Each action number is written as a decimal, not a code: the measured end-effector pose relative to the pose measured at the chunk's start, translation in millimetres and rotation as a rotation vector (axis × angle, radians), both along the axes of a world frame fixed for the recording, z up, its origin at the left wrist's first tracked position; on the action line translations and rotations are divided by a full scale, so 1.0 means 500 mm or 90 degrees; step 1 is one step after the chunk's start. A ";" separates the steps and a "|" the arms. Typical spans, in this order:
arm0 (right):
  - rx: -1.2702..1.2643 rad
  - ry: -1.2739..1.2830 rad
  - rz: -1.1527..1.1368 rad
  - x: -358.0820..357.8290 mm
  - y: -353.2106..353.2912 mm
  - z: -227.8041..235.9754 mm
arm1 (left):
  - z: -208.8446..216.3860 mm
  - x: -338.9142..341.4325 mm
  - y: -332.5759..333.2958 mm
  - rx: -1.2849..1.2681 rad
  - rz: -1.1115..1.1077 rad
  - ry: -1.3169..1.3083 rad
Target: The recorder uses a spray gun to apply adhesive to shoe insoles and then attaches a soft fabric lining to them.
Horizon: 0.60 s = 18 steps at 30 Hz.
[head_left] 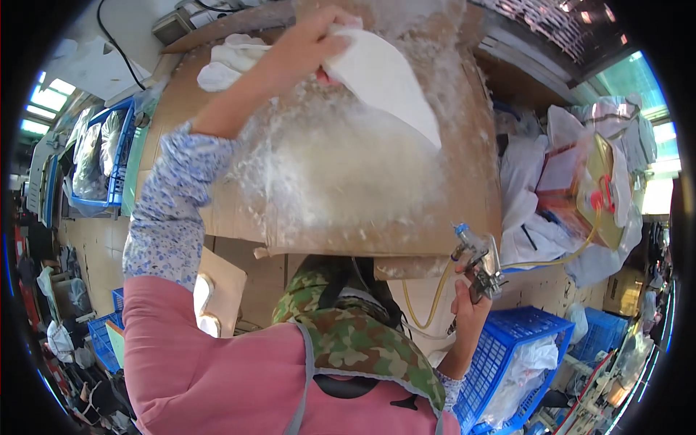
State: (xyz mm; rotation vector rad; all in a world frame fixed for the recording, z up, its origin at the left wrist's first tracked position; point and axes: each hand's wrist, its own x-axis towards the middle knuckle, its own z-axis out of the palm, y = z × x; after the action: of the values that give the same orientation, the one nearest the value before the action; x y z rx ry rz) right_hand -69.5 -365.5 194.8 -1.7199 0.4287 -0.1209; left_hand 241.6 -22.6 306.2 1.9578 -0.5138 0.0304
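My left hand [319, 43] is closed on the upper end of a thin, curved white piece [391, 87], which it holds tilted over the cardboard work surface [464, 174]. A bit of red [328, 78] shows below that hand; I cannot make out what it is. Low at the right, beyond the cardboard's front edge, my right hand [473, 304] grips a metal spray gun [478, 261] by its handle. A yellowish hose [428, 312] hangs in a loop beside the gun. Several similar white pieces [232, 61] lie in a loose pile left of my left forearm.
White, stringy residue [348, 167] coats the middle of the cardboard. To the right, a rectangular tin [580, 192] with a red fitting and a yellow hose stands among white bags. A blue crate [507, 341] sits at lower right, another blue crate [119, 156] at left.
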 end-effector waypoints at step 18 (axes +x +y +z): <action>-0.145 0.102 0.277 0.059 0.139 -0.047 | -0.543 -0.387 0.006 -0.186 0.319 0.380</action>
State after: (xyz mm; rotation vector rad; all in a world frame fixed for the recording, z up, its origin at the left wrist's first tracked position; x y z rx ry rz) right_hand -40.3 -295.9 171.4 -2.0164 0.1517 0.2943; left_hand 48.0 -19.7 34.6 1.6536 0.3573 -0.1511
